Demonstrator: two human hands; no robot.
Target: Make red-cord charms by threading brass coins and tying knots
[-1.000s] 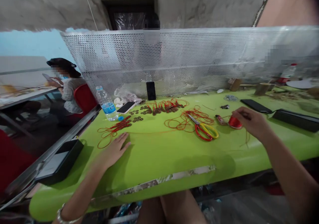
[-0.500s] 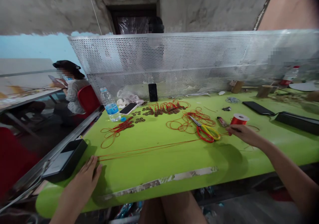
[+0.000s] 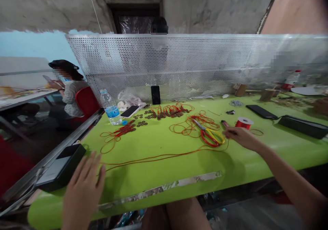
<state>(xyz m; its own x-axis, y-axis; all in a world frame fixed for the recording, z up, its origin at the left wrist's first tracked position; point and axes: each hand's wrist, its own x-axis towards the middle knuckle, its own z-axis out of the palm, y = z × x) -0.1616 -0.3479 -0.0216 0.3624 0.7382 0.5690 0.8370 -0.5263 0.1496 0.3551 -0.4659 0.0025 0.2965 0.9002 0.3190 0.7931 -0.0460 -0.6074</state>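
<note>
My left hand (image 3: 84, 180) is open, fingers stretched out, over the left end of the table beside a dark open box (image 3: 63, 167). Close to its fingertips lie the ends of a doubled red cord (image 3: 176, 154), which runs rightward across the table. My right hand (image 3: 239, 137) is closed in a pinch on the cord's other end. Under and beside that hand are scissors (image 3: 210, 138) with one red and one yellow handle. Just behind it lies a lighter (image 3: 223, 123), partly covered, and a spool of red cord (image 3: 240, 124).
Brown coin-like discs (image 3: 174, 114) with red cords lie toward the back. More strung discs (image 3: 125, 130), a water bottle (image 3: 112, 110) and a phone (image 3: 130, 111) are at left. Another phone (image 3: 261, 111) and a dark case (image 3: 302, 126) lie right. A perforated screen (image 3: 200, 66) borders the back.
My left hand has lifted off the cord, its fingers spreading. My right hand has shifted slightly left. The cord, taut before, now lies slack and curved.
</note>
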